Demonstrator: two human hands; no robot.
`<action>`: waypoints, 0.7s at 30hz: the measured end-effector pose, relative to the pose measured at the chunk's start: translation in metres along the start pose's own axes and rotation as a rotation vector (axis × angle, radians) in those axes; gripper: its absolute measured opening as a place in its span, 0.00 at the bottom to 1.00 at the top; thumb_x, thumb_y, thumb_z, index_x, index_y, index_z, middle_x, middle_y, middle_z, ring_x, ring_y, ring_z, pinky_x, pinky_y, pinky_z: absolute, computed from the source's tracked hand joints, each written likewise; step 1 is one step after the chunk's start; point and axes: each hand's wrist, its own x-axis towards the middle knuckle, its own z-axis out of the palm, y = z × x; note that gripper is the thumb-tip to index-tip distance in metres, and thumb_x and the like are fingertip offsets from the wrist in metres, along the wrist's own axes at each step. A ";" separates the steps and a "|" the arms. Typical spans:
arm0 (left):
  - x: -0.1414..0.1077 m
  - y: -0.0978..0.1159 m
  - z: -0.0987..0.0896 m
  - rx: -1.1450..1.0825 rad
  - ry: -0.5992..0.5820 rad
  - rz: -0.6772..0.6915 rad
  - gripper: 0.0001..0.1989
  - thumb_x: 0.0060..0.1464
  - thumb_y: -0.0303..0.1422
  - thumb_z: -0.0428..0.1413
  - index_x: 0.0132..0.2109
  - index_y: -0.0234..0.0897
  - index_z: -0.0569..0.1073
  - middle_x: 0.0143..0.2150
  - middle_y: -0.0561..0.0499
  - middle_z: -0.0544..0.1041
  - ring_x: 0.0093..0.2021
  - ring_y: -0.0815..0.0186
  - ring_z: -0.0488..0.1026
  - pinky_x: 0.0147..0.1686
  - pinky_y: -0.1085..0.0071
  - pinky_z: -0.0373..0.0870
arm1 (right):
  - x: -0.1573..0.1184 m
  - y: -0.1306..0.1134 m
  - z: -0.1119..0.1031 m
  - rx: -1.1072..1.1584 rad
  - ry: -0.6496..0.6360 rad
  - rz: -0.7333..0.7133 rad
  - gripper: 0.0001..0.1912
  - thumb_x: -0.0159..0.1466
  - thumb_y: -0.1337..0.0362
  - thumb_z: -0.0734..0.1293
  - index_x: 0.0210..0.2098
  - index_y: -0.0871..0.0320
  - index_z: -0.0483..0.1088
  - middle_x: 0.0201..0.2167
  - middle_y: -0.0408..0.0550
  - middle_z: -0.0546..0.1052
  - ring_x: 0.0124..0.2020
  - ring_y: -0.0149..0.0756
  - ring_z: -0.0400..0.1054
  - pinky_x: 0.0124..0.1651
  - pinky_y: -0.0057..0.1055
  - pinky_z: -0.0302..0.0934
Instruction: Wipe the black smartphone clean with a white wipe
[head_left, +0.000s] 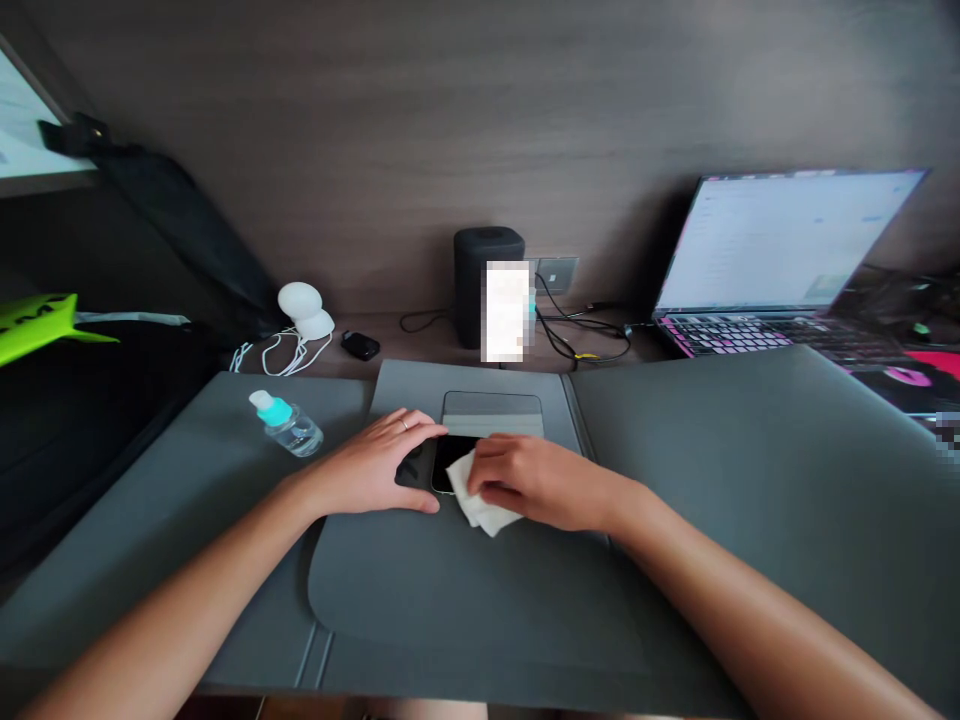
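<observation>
A phone with a dark screen lies on the grey mat, partly covered by a white cloth. My right hand is closed on the cloth over the phone's right part. At the phone's left end is my left hand, its thumb and fingers spread around the corners, with a ring on one finger. A dark flat item shows between that hand and the phone; I cannot make out what it is. Left of my left hand lies a small clear spray bottle with a turquoise collar.
The grey mat has a folded flap with a stand slot behind the phone. Farther back are a white camera, a black fob, a black speaker and cables. An open laptop stands at the right.
</observation>
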 end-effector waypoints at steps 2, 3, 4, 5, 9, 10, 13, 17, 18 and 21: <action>0.000 0.000 0.000 0.000 0.001 0.001 0.35 0.50 0.45 0.65 0.63 0.50 0.62 0.58 0.50 0.68 0.58 0.53 0.66 0.57 0.58 0.64 | -0.015 0.004 -0.013 0.086 -0.058 0.089 0.08 0.67 0.71 0.62 0.35 0.59 0.73 0.33 0.47 0.74 0.38 0.35 0.69 0.45 0.29 0.61; 0.000 -0.001 0.000 0.000 0.002 0.002 0.35 0.50 0.45 0.65 0.63 0.50 0.62 0.58 0.50 0.68 0.58 0.53 0.66 0.57 0.58 0.64 | -0.023 0.007 -0.019 0.118 -0.085 0.149 0.08 0.67 0.71 0.63 0.34 0.59 0.73 0.33 0.47 0.74 0.36 0.34 0.69 0.42 0.28 0.61; 0.000 -0.001 0.000 0.001 0.002 0.002 0.35 0.50 0.46 0.65 0.63 0.51 0.62 0.58 0.50 0.68 0.59 0.52 0.66 0.57 0.58 0.64 | -0.029 0.009 -0.023 0.138 -0.116 0.198 0.08 0.66 0.70 0.63 0.34 0.59 0.73 0.33 0.47 0.75 0.35 0.33 0.69 0.40 0.27 0.61; 0.000 -0.002 0.000 0.004 0.002 0.003 0.35 0.51 0.46 0.64 0.63 0.50 0.62 0.58 0.50 0.68 0.59 0.52 0.65 0.57 0.58 0.64 | -0.035 0.012 -0.026 0.153 -0.134 0.229 0.08 0.66 0.70 0.63 0.33 0.59 0.73 0.33 0.46 0.75 0.33 0.32 0.69 0.38 0.27 0.60; 0.001 -0.002 0.000 0.010 0.005 0.007 0.34 0.51 0.47 0.64 0.63 0.49 0.63 0.58 0.49 0.68 0.59 0.52 0.65 0.57 0.58 0.64 | -0.041 0.018 -0.028 0.192 -0.130 0.318 0.08 0.64 0.70 0.63 0.33 0.58 0.74 0.32 0.46 0.75 0.30 0.31 0.68 0.34 0.26 0.60; 0.001 -0.001 0.000 0.010 0.004 0.007 0.35 0.51 0.47 0.64 0.63 0.49 0.63 0.58 0.49 0.68 0.58 0.52 0.66 0.57 0.58 0.64 | -0.038 0.018 -0.026 0.178 -0.109 0.333 0.08 0.64 0.71 0.63 0.33 0.58 0.74 0.32 0.45 0.75 0.30 0.31 0.68 0.34 0.26 0.60; 0.002 0.000 0.000 0.015 0.009 0.000 0.36 0.51 0.47 0.64 0.64 0.48 0.61 0.57 0.48 0.69 0.58 0.52 0.66 0.57 0.58 0.64 | -0.019 0.017 -0.012 0.061 0.043 0.329 0.09 0.67 0.71 0.61 0.34 0.59 0.73 0.34 0.47 0.74 0.32 0.32 0.68 0.37 0.27 0.60; 0.002 -0.002 0.002 0.035 0.023 -0.021 0.40 0.50 0.47 0.64 0.66 0.47 0.58 0.58 0.47 0.69 0.60 0.50 0.65 0.57 0.58 0.64 | 0.011 0.009 0.014 -0.097 0.232 0.176 0.10 0.70 0.69 0.60 0.42 0.60 0.74 0.39 0.53 0.72 0.40 0.38 0.67 0.47 0.34 0.62; 0.001 -0.003 0.003 0.036 0.021 -0.028 0.41 0.50 0.48 0.64 0.66 0.47 0.57 0.59 0.47 0.69 0.60 0.50 0.64 0.57 0.57 0.64 | 0.016 0.007 0.018 -0.112 0.234 0.131 0.10 0.69 0.68 0.61 0.45 0.61 0.74 0.41 0.54 0.72 0.42 0.40 0.67 0.49 0.36 0.62; 0.000 -0.004 0.004 0.030 0.011 -0.034 0.42 0.50 0.49 0.64 0.67 0.49 0.55 0.61 0.46 0.67 0.62 0.48 0.62 0.58 0.56 0.63 | 0.019 0.000 0.020 -0.100 0.182 0.036 0.12 0.69 0.68 0.62 0.49 0.61 0.72 0.45 0.56 0.70 0.47 0.42 0.66 0.53 0.39 0.61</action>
